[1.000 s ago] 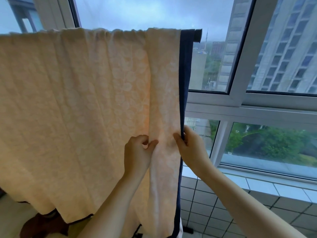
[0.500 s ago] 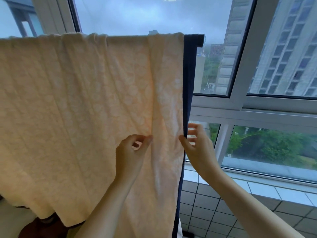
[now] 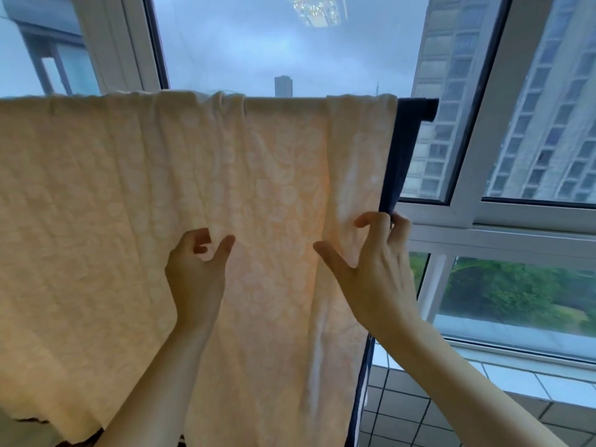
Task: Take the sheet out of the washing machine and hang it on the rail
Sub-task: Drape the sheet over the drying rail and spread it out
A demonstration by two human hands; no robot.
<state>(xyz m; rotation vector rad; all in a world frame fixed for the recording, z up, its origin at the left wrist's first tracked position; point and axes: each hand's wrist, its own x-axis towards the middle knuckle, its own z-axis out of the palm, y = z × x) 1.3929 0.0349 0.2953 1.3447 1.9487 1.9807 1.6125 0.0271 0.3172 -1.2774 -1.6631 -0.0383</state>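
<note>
Peach cloth with a navy edge, the sheet hangs over the rail, long axis along it. Below the rail's right end, the right hand curls its fingers round that edge, thumb spread. The left hand, farther from that end, has its fingers curled against the cloth; whether they pinch it cannot be told. No container is in view.

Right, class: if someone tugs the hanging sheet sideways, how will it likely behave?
Probably floppy: the sheet drapes over the rail in soft folds and puckers where the left hand and right hand grip it. Likely light for its size, as daylight glows through. It may bunch rather than slide evenly.
</note>
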